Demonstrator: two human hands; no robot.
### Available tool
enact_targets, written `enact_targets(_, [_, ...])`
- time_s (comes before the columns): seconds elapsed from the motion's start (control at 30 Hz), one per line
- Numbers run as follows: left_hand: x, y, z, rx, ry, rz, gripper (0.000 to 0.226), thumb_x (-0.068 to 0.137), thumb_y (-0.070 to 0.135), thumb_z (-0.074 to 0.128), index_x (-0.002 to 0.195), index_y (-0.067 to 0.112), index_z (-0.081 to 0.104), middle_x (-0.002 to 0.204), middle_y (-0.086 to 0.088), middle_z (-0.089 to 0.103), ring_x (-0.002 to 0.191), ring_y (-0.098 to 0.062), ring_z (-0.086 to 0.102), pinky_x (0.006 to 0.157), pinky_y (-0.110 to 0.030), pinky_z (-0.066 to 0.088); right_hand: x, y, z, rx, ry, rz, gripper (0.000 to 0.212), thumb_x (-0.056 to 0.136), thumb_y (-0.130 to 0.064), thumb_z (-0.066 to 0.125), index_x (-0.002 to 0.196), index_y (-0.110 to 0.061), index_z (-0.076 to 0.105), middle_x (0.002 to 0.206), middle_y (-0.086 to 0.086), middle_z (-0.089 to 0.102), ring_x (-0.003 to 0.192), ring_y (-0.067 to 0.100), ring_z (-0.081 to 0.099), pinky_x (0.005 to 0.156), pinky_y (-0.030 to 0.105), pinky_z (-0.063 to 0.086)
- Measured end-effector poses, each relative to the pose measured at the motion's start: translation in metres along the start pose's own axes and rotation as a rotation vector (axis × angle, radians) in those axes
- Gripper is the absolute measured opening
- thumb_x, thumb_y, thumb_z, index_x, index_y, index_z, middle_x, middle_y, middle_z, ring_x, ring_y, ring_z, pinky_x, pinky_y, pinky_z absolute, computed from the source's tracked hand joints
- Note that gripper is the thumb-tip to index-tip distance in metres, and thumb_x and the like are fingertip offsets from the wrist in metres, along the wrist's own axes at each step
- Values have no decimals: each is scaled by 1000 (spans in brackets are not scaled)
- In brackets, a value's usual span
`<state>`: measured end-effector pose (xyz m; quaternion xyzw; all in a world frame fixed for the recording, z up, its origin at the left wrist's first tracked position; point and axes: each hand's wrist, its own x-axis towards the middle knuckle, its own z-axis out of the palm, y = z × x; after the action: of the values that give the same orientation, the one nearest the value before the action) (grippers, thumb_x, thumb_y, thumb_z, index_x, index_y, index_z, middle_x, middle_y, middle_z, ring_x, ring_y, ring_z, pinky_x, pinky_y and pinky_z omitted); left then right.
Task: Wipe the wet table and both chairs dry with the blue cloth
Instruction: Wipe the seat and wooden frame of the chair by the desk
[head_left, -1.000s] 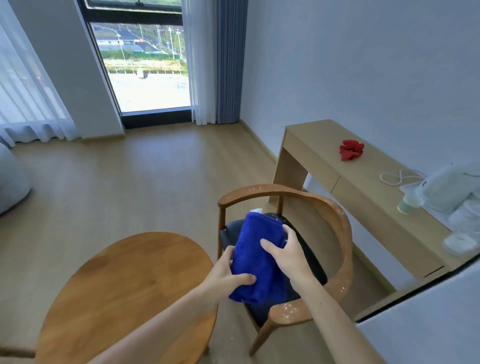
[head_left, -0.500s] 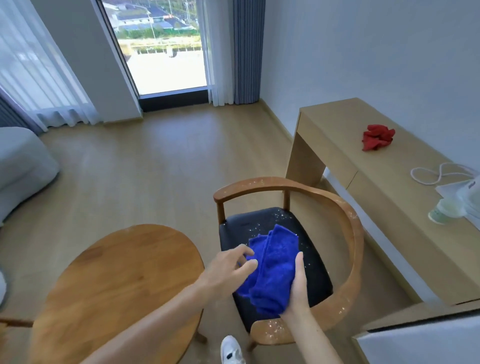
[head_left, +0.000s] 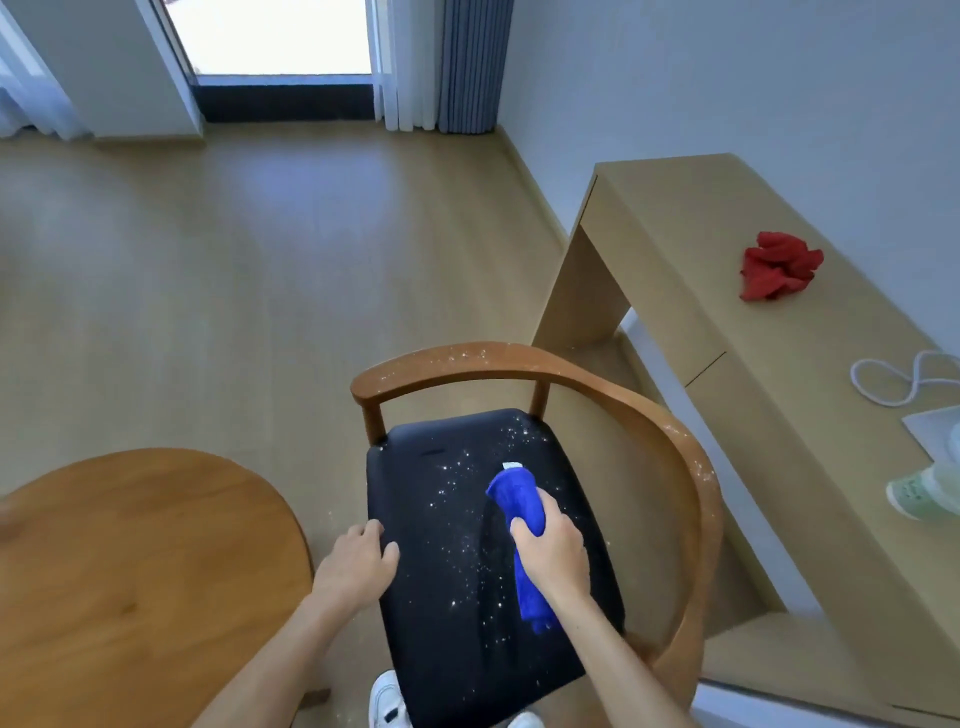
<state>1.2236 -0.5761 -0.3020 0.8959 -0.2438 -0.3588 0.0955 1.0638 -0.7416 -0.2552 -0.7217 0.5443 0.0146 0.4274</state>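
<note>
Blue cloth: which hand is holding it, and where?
The right hand grips the blue cloth around its middle, on the chair seat. The left hand holds nothing.

Bunched blue cloth (head_left: 519, 501) on droplet-speckled black chair seat (head_left: 447, 519)

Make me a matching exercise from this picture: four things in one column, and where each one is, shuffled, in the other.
Things
1. blue cloth
2. red cloth
3. left hand
4. white cable

Places
A. crumpled on the desk, toward its far end
B. resting on the left edge of the chair seat
C. looped on the desk near the picture's right edge
D. held in the right hand, pressed on the wet seat

Pairs: 1-D, 2-A, 3-B, 4-C
</note>
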Motion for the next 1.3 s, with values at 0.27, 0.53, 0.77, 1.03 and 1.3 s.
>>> enact_targets(0.27, [83,-9,62,108,117,-83,48,98,38,34,141,18,34,138,-2,43,125,-18,41,98,-31,43,120,26,57,-513,45,-205,57,93,-39,46,146,-30,26,119,1,51,97,23,55,86,36,47])
enact_targets(0.53, [169,-15,94,121,259,-106,54,99,38,35,147,15,28,155,-6,25,143,-23,19,112,-38,30,198,26,146,-686,83,-425,78,88,-63,46,150,-25,21,153,22,21,124,45,38,93,55,40])
enact_targets(0.77, [224,-27,118,360,243,56,60,101,33,21,154,16,-1,162,-8,-5,149,-26,-7,121,-39,8,236,55,206,-721,49,-634,77,79,-59,58,148,-35,32,159,18,15,142,50,16,105,70,22])
enact_targets(1.03, [235,-31,139,361,294,132,59,92,22,21,147,2,31,156,-20,22,146,-39,13,118,-44,16,253,66,221,-721,105,-673,66,81,-45,62,143,-35,42,155,15,31,130,46,41,97,58,44])
enact_targets(1.3, [234,-31,140,534,432,343,43,87,9,30,92,-12,68,132,-26,47,127,-50,33,113,-52,19,283,62,187,-779,-4,-802,58,73,-29,71,129,-35,56,146,11,45,113,40,54,88,52,47])
